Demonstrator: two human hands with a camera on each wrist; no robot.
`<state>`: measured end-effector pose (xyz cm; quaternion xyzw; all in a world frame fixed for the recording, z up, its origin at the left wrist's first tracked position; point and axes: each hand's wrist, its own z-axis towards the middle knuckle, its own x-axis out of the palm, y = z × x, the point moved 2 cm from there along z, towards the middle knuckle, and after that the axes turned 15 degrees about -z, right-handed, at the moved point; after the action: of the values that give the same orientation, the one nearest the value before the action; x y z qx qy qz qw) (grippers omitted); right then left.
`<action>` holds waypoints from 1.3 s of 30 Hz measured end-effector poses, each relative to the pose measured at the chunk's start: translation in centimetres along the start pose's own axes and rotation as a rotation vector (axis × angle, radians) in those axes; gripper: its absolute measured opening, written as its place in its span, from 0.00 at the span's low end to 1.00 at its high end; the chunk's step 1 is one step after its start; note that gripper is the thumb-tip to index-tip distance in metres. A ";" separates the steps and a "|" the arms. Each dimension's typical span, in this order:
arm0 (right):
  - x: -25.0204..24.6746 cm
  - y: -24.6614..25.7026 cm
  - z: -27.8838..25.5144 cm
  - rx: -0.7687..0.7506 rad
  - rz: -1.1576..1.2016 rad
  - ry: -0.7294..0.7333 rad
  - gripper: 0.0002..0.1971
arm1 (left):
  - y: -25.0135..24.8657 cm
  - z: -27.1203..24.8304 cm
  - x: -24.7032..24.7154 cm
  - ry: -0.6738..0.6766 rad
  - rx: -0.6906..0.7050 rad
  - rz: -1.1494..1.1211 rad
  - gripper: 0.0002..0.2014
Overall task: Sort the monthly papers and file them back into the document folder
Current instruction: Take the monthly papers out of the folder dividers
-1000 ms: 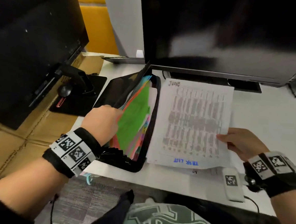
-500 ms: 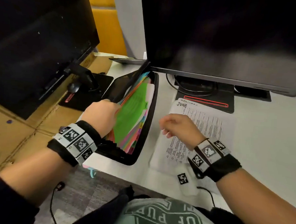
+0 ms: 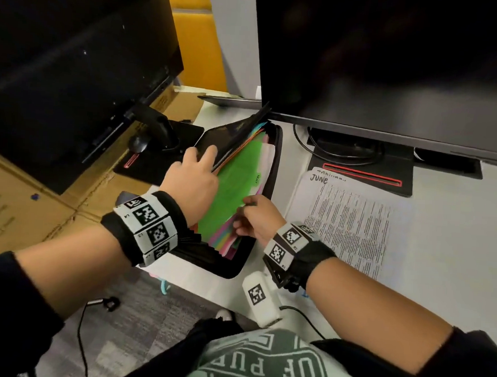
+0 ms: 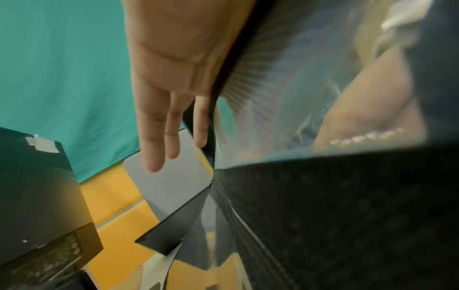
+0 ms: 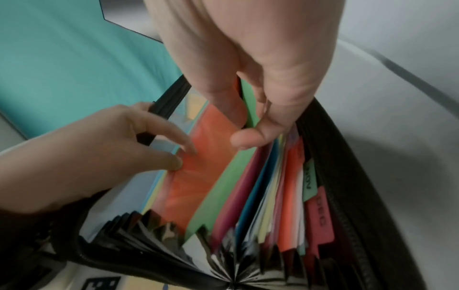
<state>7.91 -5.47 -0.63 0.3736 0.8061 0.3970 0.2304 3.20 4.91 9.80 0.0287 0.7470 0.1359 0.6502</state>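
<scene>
Evidently the step in hand is finding the right pocket: both hands are in the black accordion document folder [image 3: 272, 149], which lies open on the white desk [image 3: 455, 228] at the centre of the head view, below the large monitor [image 3: 392, 66]. The left hand [image 3: 193, 179] lies with straight fingers against the raised front flap and the first dividers, pressing them back toward the left of the frame; it grips nothing. The right hand [image 3: 254, 217] pinches the top edge of the green divider [image 3: 235, 193], tabbed MAY, between thumb and fingers, as the right wrist view shows, with the orange divider [image 5: 198, 176] standing just behind it.

The June paper [image 3: 349, 222] lies flat on the desk just right of the folder, in neither hand, with another sheet under it whose heading peeks out above. Judged from that, the next move calls for parting the dividers at the slot after MAY, holding the gap wide with the left hand, then freeing the right hand to fetch the sheet and slide it in without buckling.

Much stays unclear. The heading of the lower sheet is too cut off to read, and how many papers remain cannot be told. Most tabs are blurred; only MAY, NOV and DEC can be made out. The left wrist view is smeared, showing little beyond straight fingers [image 4: 159, 137] beside the flap edge.
</scene>
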 end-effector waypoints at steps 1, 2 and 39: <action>0.0 0.1 0.0 -0.010 0.024 -0.004 0.22 | 0.5 0.2 -0.1 0.026 -0.032 0.001 0.15; 0.0 0.2 0.0 -0.018 0.040 -0.002 0.22 | 1.0 0.3 -0.3 0.053 -0.069 -0.022 0.15; 2.0 5.7 -1.8 -0.488 -1.183 -0.511 0.12 | 2.2 -0.4 0.9 -0.036 -0.126 -0.632 0.12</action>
<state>7.89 -2.44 4.83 -0.1096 0.6823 0.2741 0.6688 2.39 7.19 9.50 -0.2425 0.6973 -0.0275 0.6740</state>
